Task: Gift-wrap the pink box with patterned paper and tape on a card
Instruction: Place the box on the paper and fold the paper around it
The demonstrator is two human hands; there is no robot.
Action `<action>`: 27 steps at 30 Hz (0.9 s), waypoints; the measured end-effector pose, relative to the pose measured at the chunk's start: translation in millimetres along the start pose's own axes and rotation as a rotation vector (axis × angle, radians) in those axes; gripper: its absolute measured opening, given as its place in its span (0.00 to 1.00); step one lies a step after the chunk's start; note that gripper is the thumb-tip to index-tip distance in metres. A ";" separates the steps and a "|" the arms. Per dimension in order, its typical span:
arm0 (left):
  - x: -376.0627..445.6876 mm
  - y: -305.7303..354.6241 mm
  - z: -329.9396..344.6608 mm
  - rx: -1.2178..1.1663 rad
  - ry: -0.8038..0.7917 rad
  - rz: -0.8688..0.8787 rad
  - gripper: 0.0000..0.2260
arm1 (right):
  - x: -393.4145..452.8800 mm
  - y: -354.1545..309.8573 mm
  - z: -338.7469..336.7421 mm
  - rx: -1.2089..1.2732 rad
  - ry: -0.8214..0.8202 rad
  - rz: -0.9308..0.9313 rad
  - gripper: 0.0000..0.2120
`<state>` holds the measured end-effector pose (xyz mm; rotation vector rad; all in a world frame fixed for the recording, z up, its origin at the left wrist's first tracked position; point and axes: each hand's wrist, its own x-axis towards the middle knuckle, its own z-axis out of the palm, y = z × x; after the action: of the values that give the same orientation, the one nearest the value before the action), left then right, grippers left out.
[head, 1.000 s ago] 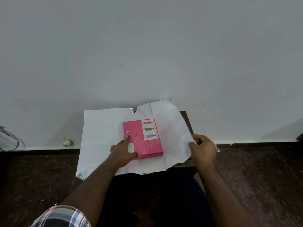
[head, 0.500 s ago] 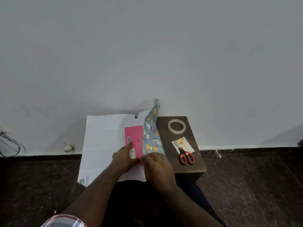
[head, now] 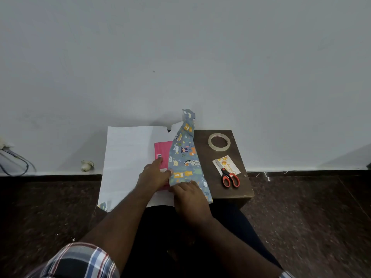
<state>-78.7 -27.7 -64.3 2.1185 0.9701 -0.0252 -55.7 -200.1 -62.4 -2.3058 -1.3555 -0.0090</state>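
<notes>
The pink box lies on a sheet of wrapping paper that shows its white underside. The paper's right flap, blue-grey with animal prints, is folded over the right part of the box. My left hand rests on the box's near left part with its fingers extended. My right hand presses the flap's near edge onto the box. A small card lies on the wooden stool, partly under red-handled scissors. A clear tape roll sits behind them.
The stool stands against a white wall, with dark speckled floor on both sides. A small white object lies on the floor at the wall, and cables hang at the far left. The paper overhangs the stool's left side.
My right hand lifted the paper's right edge and folded it leftward over the box, uncovering the tape, card and scissors. My left hand stayed on the box.
</notes>
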 end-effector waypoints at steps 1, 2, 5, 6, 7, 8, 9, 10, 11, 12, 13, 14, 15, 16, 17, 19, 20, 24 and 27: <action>-0.8 -0.9 1.1 -0.003 0.011 -0.016 0.32 | 0.2 0.7 -1.3 0.000 -0.013 -0.014 0.15; -1.4 -1.0 2.3 -0.004 0.022 -0.026 0.32 | 0.3 1.7 -1.6 0.015 -0.026 -0.028 0.15; -2.3 -3.2 3.6 0.005 0.043 -0.009 0.32 | 1.4 3.7 -12.8 0.165 -0.036 -0.013 0.16; -1.8 -3.7 3.3 -0.008 0.047 0.007 0.33 | 4.2 8.6 -16.6 0.237 0.000 0.028 0.15; -2.5 -3.2 2.0 -0.030 0.049 0.020 0.32 | 9.4 17.6 -20.2 0.286 0.046 0.108 0.13; -2.4 -2.9 1.1 -0.058 0.052 0.030 0.31 | 16.2 28.4 -24.9 0.309 0.076 0.219 0.13; -3.7 -1.6 0.3 -0.083 0.051 0.035 0.29 | 22.8 39.0 -31.4 0.301 0.068 0.329 0.15; -4.3 -1.5 0.3 -0.104 0.047 0.039 0.27 | 28.6 49.1 -37.4 0.279 0.021 0.396 0.18; -6.8 0.3 -0.7 -0.119 0.042 0.042 0.26 | 33.4 56.4 -42.9 0.254 -0.051 0.420 0.21; -6.9 0.5 -0.6 -0.133 0.041 0.048 0.25 | 37.0 60.7 -46.3 0.236 -0.128 0.428 0.22; -7.5 1.5 -1.6 -0.138 0.041 0.053 0.24 | 40.1 62.1 -49.0 0.223 -0.186 0.425 0.21; -6.8 1.3 -2.3 -0.148 0.036 0.056 0.24 | 41.7 62.1 -48.5 0.210 -0.220 0.415 0.20; -7.5 2.2 -4.8 -0.150 0.030 0.061 0.23 | 41.8 62.0 -46.2 0.197 -0.229 0.403 0.19; -5.5 1.2 -6.4 -0.152 0.020 0.064 0.23 | 40.6 61.7 -43.2 0.190 -0.227 0.398 0.19; -5.1 0.8 -9.6 -0.149 0.005 0.062 0.23 | 38.9 61.4 -39.2 0.190 -0.226 0.396 0.19; -2.0 -3.1 -15.7 -0.158 -0.038 0.029 0.23 | 34.2 59.0 -32.9 0.198 -0.220 0.390 0.18; -0.8 -5.2 -18.4 -0.172 -0.058 0.008 0.23 | 32.5 58.3 -30.5 0.207 -0.216 0.393 0.17; 0.4 -10.4 -20.4 -0.185 -0.100 -0.033 0.23 | 40.0 56.5 -27.5 0.209 -0.168 0.397 0.20; -1.7 -11.9 -17.5 -0.157 -0.094 -0.068 0.25 | 65.7 58.8 -29.0 0.234 -0.153 0.396 0.27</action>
<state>-92.5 -12.4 -59.5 1.9236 0.9558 -0.0795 33.3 -181.2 -43.8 -2.3649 -0.8882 0.4359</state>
